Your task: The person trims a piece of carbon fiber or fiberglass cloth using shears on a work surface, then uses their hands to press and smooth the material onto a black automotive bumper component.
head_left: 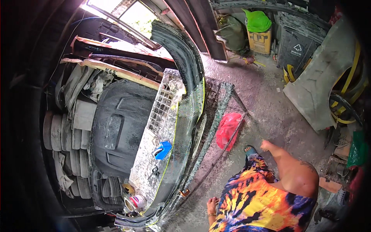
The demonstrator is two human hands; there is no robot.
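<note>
A long curved black panel [186, 58], like a car bumper lip, lies along a worktable. Over its middle and near part is dark woven fibre cloth [181, 127] with yellow edge threads. My left hand [212, 204], a band at its wrist, is low beside the panel's near right side, apart from it; its fingers look loosely spread and seem to hold nothing. Out over the floor, my right hand [265, 145] is closed; whatever may be in it is too small to make out. An orange-and-black tool [184, 192] is at the panel's edge, nearest my left hand.
On the spattered tabletop [145, 164] are a blue tape dispenser [162, 150], scissors [154, 172] and a white-and-red can [137, 201]. A pink-red bag [228, 131] hangs by the stand's legs. A black hood [119, 127] stands left; a grey fender [319, 83] and bin [299, 46] stand right.
</note>
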